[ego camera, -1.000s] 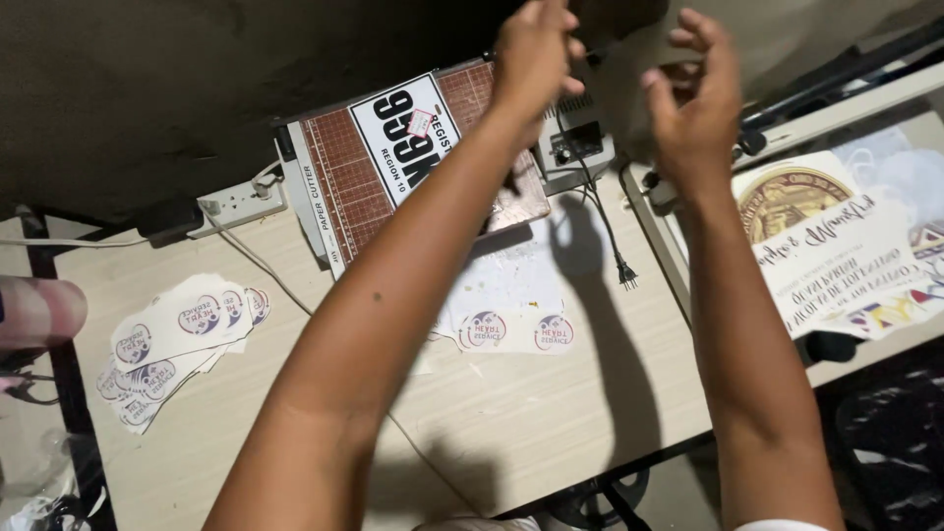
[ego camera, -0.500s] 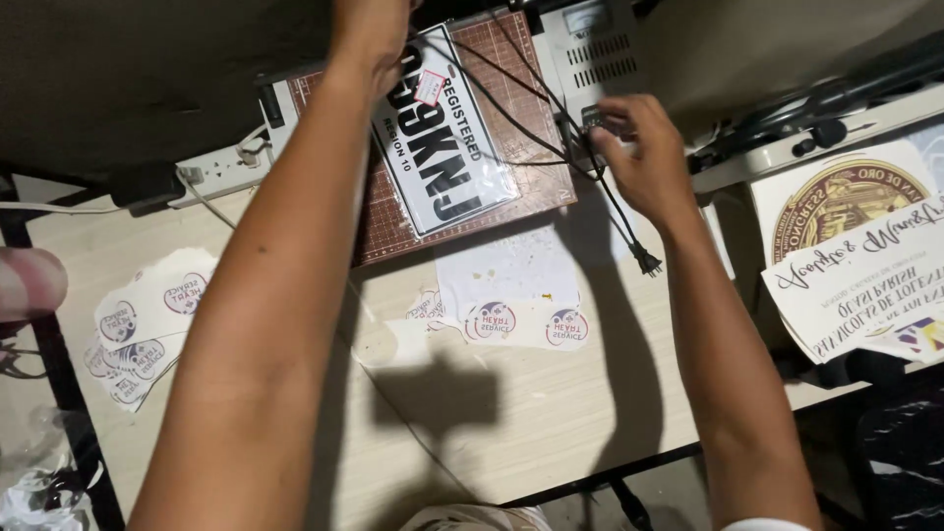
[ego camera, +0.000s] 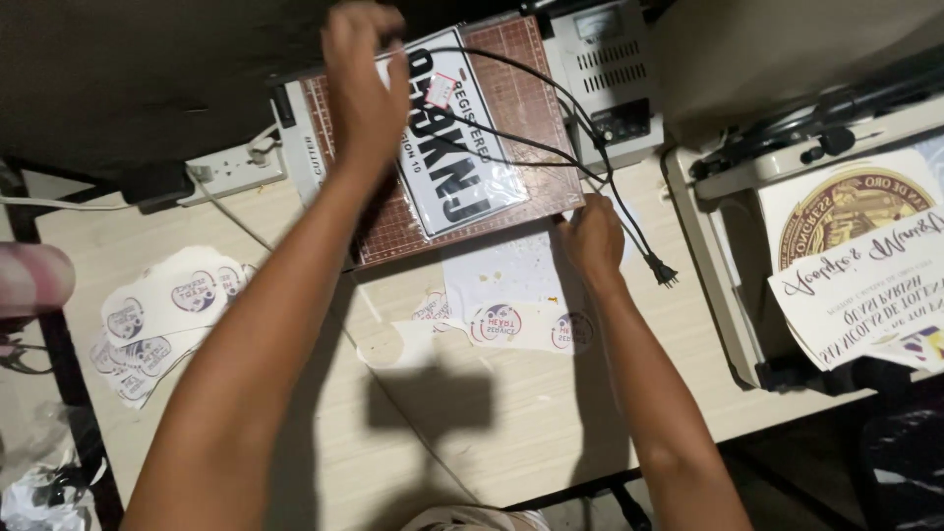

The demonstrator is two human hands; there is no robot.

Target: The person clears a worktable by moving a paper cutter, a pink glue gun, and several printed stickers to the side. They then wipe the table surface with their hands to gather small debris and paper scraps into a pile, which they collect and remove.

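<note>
Left hand [ego camera: 366,93] fingers closed on black cable [ego camera: 551,138] — right hand [ego camera: 593,239] fingers too.

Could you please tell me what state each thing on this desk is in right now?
Black power cord: unplugged, plug lying loose on desk.
Left hand: gripping the cord's upper end.
Right hand: pinching the cord.
White plate: flat on the cutting mat.
Sticker sheets: loosely stacked.

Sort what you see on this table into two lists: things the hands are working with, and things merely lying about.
In hand:
left hand
right hand
black power cord, plug loose on the table
brown cutting mat
white plate in a clear sleeve

Lying about:
round sticker sheets
grey metal box
white power strip
printed posters
</note>
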